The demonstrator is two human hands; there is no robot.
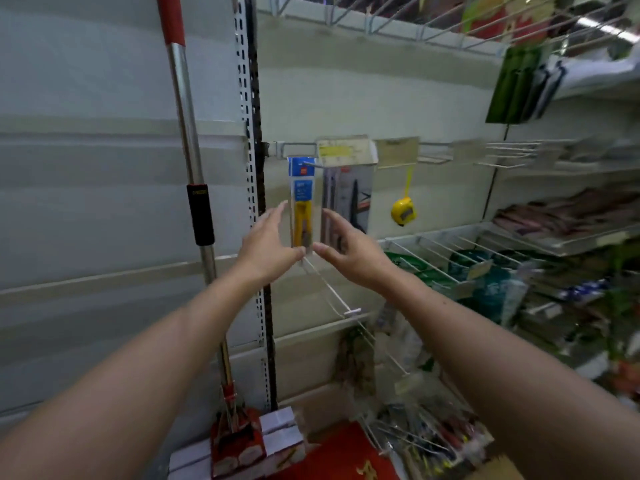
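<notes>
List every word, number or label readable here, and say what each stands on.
No text can be read for certain.
Cutter pack: blue and white print, blurred.
Grey pack: a printed mark, blurred.
Price tag: yellow panel, print blurred.
Mop grip: small lettering near its top, too small.
Red mat: a gold character, cut off by the frame edge.

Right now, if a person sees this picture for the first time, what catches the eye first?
Two bare arms reach up the middle, the left hand and the right hand open on either side of a hanging blue and yellow pack. To its right a yellow tape measure dangles by a strap. At the far left a red and silver mop handle stands tilted.
</notes>
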